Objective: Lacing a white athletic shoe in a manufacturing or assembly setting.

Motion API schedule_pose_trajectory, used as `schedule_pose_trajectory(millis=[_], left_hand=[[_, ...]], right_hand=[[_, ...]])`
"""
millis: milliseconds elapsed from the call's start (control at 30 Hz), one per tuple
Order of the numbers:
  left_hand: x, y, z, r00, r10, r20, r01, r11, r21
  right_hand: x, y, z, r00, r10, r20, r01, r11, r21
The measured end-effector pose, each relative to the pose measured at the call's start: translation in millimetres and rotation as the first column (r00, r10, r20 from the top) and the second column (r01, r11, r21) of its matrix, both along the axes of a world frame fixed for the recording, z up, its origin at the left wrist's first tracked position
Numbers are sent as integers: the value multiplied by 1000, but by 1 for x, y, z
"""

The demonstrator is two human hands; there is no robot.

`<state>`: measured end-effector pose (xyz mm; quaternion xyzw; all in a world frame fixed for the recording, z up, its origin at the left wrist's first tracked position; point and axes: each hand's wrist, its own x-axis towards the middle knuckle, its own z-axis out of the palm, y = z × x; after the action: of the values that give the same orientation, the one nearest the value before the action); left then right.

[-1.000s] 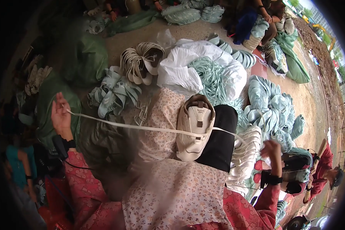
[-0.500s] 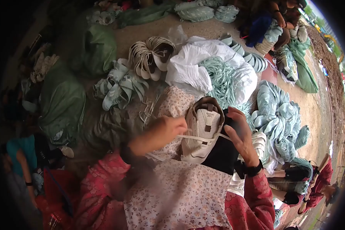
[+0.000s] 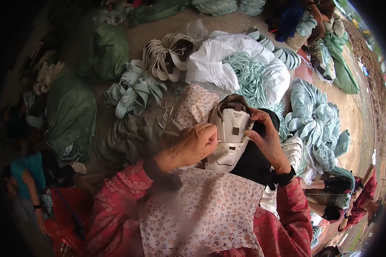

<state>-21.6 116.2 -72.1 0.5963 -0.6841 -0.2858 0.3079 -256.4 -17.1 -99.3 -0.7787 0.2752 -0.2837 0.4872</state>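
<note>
A white and brown shoe upper (image 3: 233, 124) with a perforated tongue lies on my lap, over floral cloth and black fabric. At its left edge, my left hand (image 3: 197, 141) is closed in a pinch on a pale shoelace (image 3: 170, 133); part of the lace is hidden by the fingers. Opposite, my right hand (image 3: 268, 139) grips the right edge of the upper between thumb and fingers. A short bit of lace shows between the left fingertips and the upper's eyelet edge.
Ahead lies a white sack (image 3: 212, 64) with a heap of mint-green laces (image 3: 246, 77). Around it are beige uppers (image 3: 169, 55), pale blue uppers (image 3: 135, 90) and a larger blue pile (image 3: 315, 120). Green sacks (image 3: 70, 115) stand at left. Other people sit at both sides.
My left hand has moved in against the upper's left edge, and the lace stretched across the front is no longer seen there. My right hand has closed on the right edge.
</note>
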Motion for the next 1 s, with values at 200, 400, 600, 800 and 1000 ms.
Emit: schedule_pose_trajectory(millis=[200,400,600,800,1000], left_hand=[[-12,-3,-4,996,62,68,-57,995,-76],[-22,-15,-20,942,83,326,-9,975,-223],[-9,-25,35,845,-135,517,320,903,-288],[16,-40,25,767,-409,493,528,840,-124],[18,-38,14,856,-422,298,486,853,-188]], right_hand=[[-4,-1,-7,1000,-5,19,5,1000,-11],[-4,-4,-10,997,37,73,-39,999,24],[-11,-4,-4,997,41,72,-46,996,78],[11,-8,52,983,114,-147,-175,829,-531],[41,12,47,917,389,-92,-399,891,-216]])
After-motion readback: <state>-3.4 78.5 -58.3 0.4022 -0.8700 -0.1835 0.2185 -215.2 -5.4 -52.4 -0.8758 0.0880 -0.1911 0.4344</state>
